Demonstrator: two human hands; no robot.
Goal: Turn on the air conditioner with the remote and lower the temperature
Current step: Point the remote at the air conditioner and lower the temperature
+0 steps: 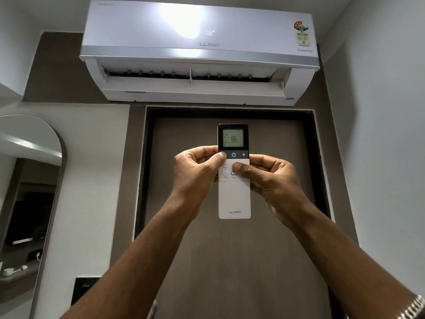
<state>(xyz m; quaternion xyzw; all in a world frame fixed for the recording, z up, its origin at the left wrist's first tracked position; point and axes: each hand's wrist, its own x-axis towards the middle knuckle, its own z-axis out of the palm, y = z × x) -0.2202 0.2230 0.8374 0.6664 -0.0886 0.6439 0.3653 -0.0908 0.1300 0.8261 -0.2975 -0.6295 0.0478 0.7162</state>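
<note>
Both remote (234, 171) and air conditioner (199, 51) apparently read 18.

Glossy white plastic air conditioner (161, 31), matt white plastic remote (234, 199), matt brown wood-look door (230, 261).

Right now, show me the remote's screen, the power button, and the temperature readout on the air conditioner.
remote's screen (233, 138): head view, on the digits 18.
power button (233, 154): head view, on its symbol.
temperature readout (209, 32): head view, on the lit 18 on the air conditioner's front panel.
</note>
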